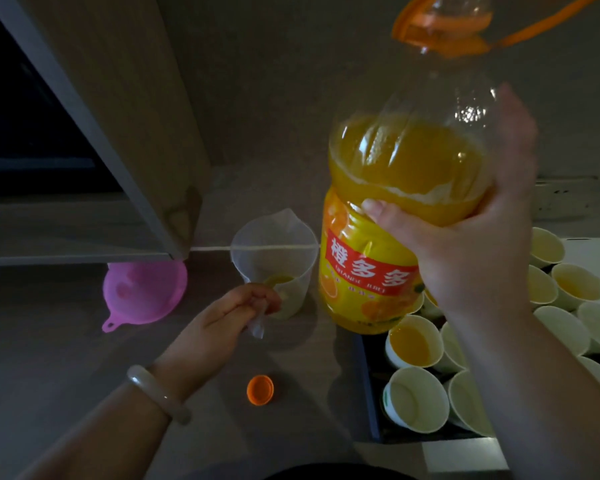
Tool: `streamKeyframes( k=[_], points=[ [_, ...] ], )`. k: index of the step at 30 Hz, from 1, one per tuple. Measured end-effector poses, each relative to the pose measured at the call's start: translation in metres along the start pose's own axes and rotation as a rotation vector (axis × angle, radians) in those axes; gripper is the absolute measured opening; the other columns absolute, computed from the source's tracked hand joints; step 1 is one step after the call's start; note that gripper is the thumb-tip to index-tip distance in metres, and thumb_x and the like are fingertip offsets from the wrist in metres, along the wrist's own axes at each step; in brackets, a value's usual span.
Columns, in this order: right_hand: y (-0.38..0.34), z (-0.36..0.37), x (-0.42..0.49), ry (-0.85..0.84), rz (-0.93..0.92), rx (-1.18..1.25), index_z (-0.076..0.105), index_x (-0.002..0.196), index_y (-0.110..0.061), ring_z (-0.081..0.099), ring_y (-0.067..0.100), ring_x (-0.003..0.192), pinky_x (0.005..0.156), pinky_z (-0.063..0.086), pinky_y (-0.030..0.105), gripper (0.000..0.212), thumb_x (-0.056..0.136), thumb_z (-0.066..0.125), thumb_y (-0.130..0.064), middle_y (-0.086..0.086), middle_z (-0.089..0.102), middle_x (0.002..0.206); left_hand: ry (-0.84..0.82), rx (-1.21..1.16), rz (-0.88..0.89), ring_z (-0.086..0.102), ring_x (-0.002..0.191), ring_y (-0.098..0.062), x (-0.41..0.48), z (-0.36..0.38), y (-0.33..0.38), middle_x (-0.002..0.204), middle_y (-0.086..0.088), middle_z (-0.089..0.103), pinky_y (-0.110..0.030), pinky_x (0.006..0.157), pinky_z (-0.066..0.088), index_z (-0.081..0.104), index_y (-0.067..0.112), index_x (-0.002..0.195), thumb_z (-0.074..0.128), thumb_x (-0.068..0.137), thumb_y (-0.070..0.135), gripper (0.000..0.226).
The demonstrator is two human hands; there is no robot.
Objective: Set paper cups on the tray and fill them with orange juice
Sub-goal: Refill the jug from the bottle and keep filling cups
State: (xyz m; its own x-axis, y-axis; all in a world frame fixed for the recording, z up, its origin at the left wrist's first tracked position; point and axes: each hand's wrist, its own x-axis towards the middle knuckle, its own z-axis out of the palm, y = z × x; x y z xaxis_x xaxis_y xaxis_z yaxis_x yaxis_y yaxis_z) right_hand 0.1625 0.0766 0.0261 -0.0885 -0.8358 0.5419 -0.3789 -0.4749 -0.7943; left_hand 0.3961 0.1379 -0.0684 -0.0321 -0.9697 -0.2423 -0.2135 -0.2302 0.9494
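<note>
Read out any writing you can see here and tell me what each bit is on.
"橙多多": large white characters on the red band of the juice bottle label.
"ORANGE JUICE": small white line just below; blurred, so only a likely reading.
Small red print lower on the label: too blurred to read.
Green mark on the side of the nearest paper cup: too small to read.

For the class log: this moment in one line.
right hand holds juice bottle | left hand grips jug handle | cap off

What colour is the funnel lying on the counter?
Pink: the funnel shows clearest in the head view.
</note>
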Motion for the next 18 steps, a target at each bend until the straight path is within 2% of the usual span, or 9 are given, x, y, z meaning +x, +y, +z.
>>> streamKeyframes(
  k=[3,5,7,9,11,13,15,17,18],
  points=[
    [-0.001,-0.003,-0.012,-0.026,0.039,0.008,0.024,0.148,-0.029,0.051,0.005,0.124,0.097,0.051,0.03,0.11,0.061,0.09,-0.037,-0.01,0.04,0.147,-0.124,0.148,-0.007,0.053,0.116,0.007,-0.007,-0.011,0.012,0.113,0.028,0.064,-0.03,0.109,0.037,0.063,0.049,0.109,0.043,0.086,0.045,0.03],
    [-0.002,-0.003,-0.019,-0.042,0.074,0.023,0.024,0.148,-0.034,0.052,0.002,0.122,0.095,0.052,0.028,0.111,0.059,0.09,-0.039,-0.019,0.04,0.143,-0.186,0.285,-0.019,0.047,0.117,0.014,-0.01,-0.02,0.02,0.115,0.039,0.056,-0.027,0.109,0.036,0.048,0.065,0.117,0.037,0.085,0.054,0.036],
    [-0.003,-0.003,-0.025,-0.061,0.104,0.029,0.024,0.147,-0.04,0.051,-0.006,0.118,0.09,0.05,0.017,0.112,0.056,0.091,-0.041,-0.031,0.04,0.137,-0.198,0.453,-0.028,0.048,0.116,0.014,-0.015,-0.025,0.032,0.124,0.037,0.049,-0.017,0.102,0.036,0.035,0.077,0.116,0.031,0.086,0.058,0.036],
    [-0.002,-0.002,-0.03,-0.083,0.139,0.017,0.023,0.145,-0.045,0.047,-0.014,0.116,0.086,0.045,0.007,0.112,0.055,0.09,-0.042,-0.044,0.035,0.128,-0.184,0.619,0.008,0.052,0.113,0.006,-0.02,-0.026,0.049,0.127,0.026,0.05,-0.012,0.094,0.037,0.03,0.082,0.107,0.029,0.091,0.055,0.032],
    [-0.002,0.0,-0.034,-0.1,0.177,0.007,0.022,0.143,-0.051,0.044,-0.017,0.115,0.085,0.043,0.009,0.112,0.054,0.089,-0.042,-0.05,0.032,0.122,-0.152,0.727,0.072,0.055,0.094,0.014,-0.028,-0.021,0.07,0.104,0.028,0.054,-0.001,0.078,0.038,0.037,0.072,0.099,0.032,0.097,0.045,0.027],
    [-0.003,0.002,-0.037,-0.124,0.207,0.009,0.021,0.141,-0.055,0.044,-0.018,0.114,0.087,0.044,0.013,0.112,0.052,0.089,-0.042,-0.055,0.032,0.116,-0.069,0.748,0.168,0.048,0.088,0.026,-0.035,-0.013,0.09,0.088,0.032,0.054,0.004,0.071,0.035,0.043,0.063,0.092,0.034,0.095,0.045,0.021],
    [-0.005,0.005,-0.039,-0.148,0.224,0.023,0.022,0.141,-0.055,0.042,-0.018,0.116,0.092,0.045,0.018,0.114,0.05,0.089,-0.042,-0.056,0.031,0.115,0.033,0.73,0.3,0.053,0.089,0.019,-0.041,-0.006,0.103,0.084,0.025,0.062,0.0,0.072,0.039,0.051,0.058,0.09,0.034,0.093,0.049,0.019],
    [-0.006,0.006,-0.041,-0.17,0.234,0.026,0.022,0.141,-0.054,0.039,-0.021,0.116,0.092,0.043,0.017,0.115,0.049,0.089,-0.042,-0.057,0.03,0.115,0.163,0.703,0.473,0.062,0.082,0.005,-0.042,-0.001,0.111,0.083,0.018,0.066,-0.01,0.073,0.046,0.058,0.047,0.094,0.038,0.097,0.043,0.021],
    [-0.006,0.006,-0.042,-0.18,0.244,0.029,0.023,0.141,-0.055,0.04,-0.02,0.116,0.092,0.045,0.019,0.114,0.048,0.089,-0.042,-0.055,0.032,0.116,0.234,0.693,0.559,0.064,0.078,0.0,-0.041,0.001,0.114,0.077,0.014,0.066,-0.013,0.07,0.047,0.061,0.041,0.095,0.046,0.096,0.038,0.016]
  ],
)
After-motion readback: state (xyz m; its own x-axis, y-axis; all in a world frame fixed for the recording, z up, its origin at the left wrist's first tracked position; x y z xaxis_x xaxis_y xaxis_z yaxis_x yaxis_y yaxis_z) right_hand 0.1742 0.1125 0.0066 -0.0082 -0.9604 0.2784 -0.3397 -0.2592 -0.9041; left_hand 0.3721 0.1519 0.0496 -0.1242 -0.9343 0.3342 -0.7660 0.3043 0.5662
